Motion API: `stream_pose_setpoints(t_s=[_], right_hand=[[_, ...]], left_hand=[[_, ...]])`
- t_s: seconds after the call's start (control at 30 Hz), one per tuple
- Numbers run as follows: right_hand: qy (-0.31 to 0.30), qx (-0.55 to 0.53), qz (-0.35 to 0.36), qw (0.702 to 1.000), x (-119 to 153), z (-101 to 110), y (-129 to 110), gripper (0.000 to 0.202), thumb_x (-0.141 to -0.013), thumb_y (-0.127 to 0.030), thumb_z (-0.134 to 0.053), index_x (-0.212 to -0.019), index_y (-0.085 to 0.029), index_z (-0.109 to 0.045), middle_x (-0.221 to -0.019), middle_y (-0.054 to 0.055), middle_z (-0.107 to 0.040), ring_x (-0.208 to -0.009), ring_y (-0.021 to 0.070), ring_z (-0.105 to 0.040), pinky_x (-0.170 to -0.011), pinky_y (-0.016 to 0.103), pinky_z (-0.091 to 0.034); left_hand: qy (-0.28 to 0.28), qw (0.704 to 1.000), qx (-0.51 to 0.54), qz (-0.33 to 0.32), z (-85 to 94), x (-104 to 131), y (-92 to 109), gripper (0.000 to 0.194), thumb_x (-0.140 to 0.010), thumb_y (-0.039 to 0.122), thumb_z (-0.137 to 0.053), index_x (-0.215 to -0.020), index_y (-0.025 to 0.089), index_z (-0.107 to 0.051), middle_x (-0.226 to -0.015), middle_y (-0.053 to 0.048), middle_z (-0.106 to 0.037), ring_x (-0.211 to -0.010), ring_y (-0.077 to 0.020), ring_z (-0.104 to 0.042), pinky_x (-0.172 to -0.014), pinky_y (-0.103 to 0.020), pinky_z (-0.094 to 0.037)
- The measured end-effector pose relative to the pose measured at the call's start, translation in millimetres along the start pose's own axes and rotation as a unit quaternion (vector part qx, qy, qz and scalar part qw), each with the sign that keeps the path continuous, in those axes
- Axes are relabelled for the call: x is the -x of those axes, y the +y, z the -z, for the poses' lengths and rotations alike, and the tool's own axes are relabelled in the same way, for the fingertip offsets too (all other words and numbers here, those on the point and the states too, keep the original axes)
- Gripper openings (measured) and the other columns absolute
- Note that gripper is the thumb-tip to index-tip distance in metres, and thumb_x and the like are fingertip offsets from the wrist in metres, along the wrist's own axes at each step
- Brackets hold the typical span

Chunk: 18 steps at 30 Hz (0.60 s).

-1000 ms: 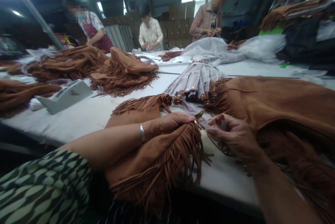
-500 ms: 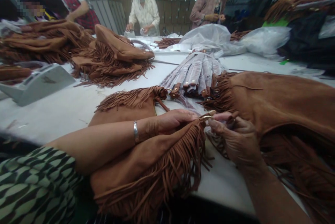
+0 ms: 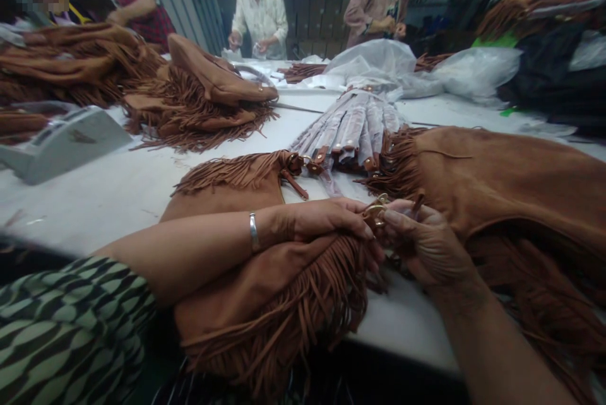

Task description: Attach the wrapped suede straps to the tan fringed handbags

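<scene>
A brown suede fringed handbag (image 3: 255,291) lies at the table's front edge, its fringe hanging over the edge. My left hand (image 3: 331,219) is closed on the bag's upper corner, with its fingers curled over the fringe. Gold-coloured metal hardware (image 3: 377,206), a ring or clasp, shows between my two hands. My right hand (image 3: 428,238) pinches the end of a brown leather strap (image 3: 418,201) against this hardware. Fingers hide whether the strap and bag are joined. Just behind my left forearm, another part of a fringed bag (image 3: 227,187) has a strap clipped at its corner.
Plastic-wrapped straps (image 3: 353,124) fan out beyond my hands. A large fringed bag (image 3: 511,171) lies on the right. More bags (image 3: 203,89) are heaped at the back left, near a grey tape dispenser (image 3: 66,143). Several people stand across the white table (image 3: 156,171).
My left hand's fingers have curled down over the bag's corner and fringe. The metal hardware has tilted up and shows more clearly. My right hand stays close beside it.
</scene>
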State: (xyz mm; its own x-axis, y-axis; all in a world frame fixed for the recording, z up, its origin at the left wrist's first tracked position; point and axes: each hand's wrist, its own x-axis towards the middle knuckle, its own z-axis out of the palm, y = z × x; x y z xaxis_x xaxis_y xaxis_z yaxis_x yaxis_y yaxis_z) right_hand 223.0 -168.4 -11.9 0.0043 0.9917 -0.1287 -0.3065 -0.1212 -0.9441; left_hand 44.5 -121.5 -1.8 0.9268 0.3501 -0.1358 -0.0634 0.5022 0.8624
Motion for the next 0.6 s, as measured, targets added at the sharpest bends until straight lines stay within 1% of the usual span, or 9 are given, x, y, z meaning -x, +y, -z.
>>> stream_pose_setpoints(t_s=[0.03, 0.1, 0.2, 0.3, 0.4, 0.5, 0.57, 0.6], right_hand=[[-0.001, -0.003, -0.006, 1.000, -0.2, 0.4, -0.5, 0.028, -0.052, -0.027, -0.088, -0.065, -0.016, -0.067, -0.054, -0.002, -0.060, -0.046, 0.0080, -0.054, -0.042, 0.016, -0.045], [0.000, 0.002, -0.010, 1.000, -0.6, 1.0, -2.1, 0.028, -0.051, -0.026, -0.089, -0.067, -0.016, -0.069, -0.056, -0.001, -0.062, -0.047, 0.0076, -0.055, -0.043, 0.015, -0.045], [0.014, 0.007, 0.012, 1.000, -0.8, 1.5, -5.5, 0.030, -0.051, -0.028, -0.089, -0.070, -0.016, -0.070, -0.052, -0.002, -0.059, -0.044, 0.0065, -0.051, -0.042, 0.015, -0.045], [0.035, 0.015, 0.028, 0.999, -0.6, 2.6, -7.3, 0.032, -0.053, -0.033, -0.088, -0.066, -0.016, -0.065, -0.047, -0.004, -0.054, -0.041, 0.0060, -0.046, -0.040, 0.016, -0.043], [0.029, 0.052, 0.007, 0.998, 0.7, 5.2, -6.1, 0.038, -0.056, -0.042, -0.086, -0.064, -0.017, -0.059, -0.043, -0.005, -0.051, -0.037, 0.0074, -0.044, -0.037, 0.019, -0.040], [0.024, 0.075, 0.002, 0.997, 3.4, 8.3, -4.8, 0.043, -0.058, -0.051, -0.083, -0.064, -0.017, -0.057, -0.040, -0.007, -0.044, -0.035, 0.0064, -0.041, -0.038, 0.019, -0.037], [-0.004, 0.091, 0.006, 0.996, 5.5, 9.7, -4.7, 0.044, -0.061, -0.055, -0.080, -0.067, -0.017, -0.058, -0.041, -0.007, -0.042, -0.037, 0.0070, -0.041, -0.040, 0.019, -0.036], [-0.029, 0.098, 0.006, 0.995, 6.5, 10.1, -5.0, 0.046, -0.063, -0.059, -0.077, -0.071, -0.017, -0.060, -0.041, -0.006, -0.043, -0.039, 0.0081, -0.042, -0.040, 0.020, -0.035]], left_hand=[[-0.007, 0.999, 0.028, 0.016, 0.7, -0.5, -1.8, 0.026, -0.061, 0.021, -0.068, -0.083, 0.011, -0.059, -0.073, -0.005, -0.064, -0.066, -0.0153, -0.060, -0.070, -0.029, -0.047], [0.014, 0.999, 0.047, 0.013, 0.1, -0.9, -4.8, 0.025, -0.059, 0.019, -0.070, -0.080, 0.010, -0.060, -0.070, -0.004, -0.063, -0.062, -0.0136, -0.059, -0.065, -0.026, -0.046], [0.053, 0.997, 0.045, -0.019, -8.2, -0.7, -7.6, 0.020, -0.066, 0.022, -0.071, -0.078, 0.011, -0.059, -0.064, 0.000, -0.057, -0.056, -0.0098, -0.053, -0.059, -0.022, -0.041], [0.082, 0.994, 0.033, -0.068, -19.4, 1.7, -9.4, 0.016, -0.073, 0.024, -0.066, -0.080, 0.012, -0.059, -0.065, 0.002, -0.054, -0.056, -0.0077, -0.048, -0.058, -0.020, -0.038], [0.119, 0.988, -0.011, -0.100, -22.6, 8.9, -9.3, 0.015, -0.077, 0.028, -0.062, -0.078, 0.013, -0.057, -0.072, 0.000, -0.054, -0.061, -0.0081, -0.047, -0.057, -0.020, -0.038], [0.119, 0.985, -0.085, -0.089, -17.9, 19.5, -7.0, 0.021, -0.081, 0.034, -0.063, -0.086, 0.015, -0.060, -0.074, -0.001, -0.054, -0.062, -0.0098, -0.047, -0.056, -0.020, -0.037], [0.115, 0.983, -0.114, -0.089, -15.3, 24.9, -6.3, 0.024, -0.081, 0.037, -0.065, -0.092, 0.015, -0.061, -0.074, -0.001, -0.054, -0.064, -0.0107, -0.048, -0.057, -0.021, -0.037], [0.119, 0.981, -0.115, -0.097, -15.3, 26.5, -6.7, 0.026, -0.081, 0.038, -0.065, -0.094, 0.015, -0.062, -0.075, -0.001, -0.055, -0.065, -0.0109, -0.049, -0.057, -0.021, -0.037]])
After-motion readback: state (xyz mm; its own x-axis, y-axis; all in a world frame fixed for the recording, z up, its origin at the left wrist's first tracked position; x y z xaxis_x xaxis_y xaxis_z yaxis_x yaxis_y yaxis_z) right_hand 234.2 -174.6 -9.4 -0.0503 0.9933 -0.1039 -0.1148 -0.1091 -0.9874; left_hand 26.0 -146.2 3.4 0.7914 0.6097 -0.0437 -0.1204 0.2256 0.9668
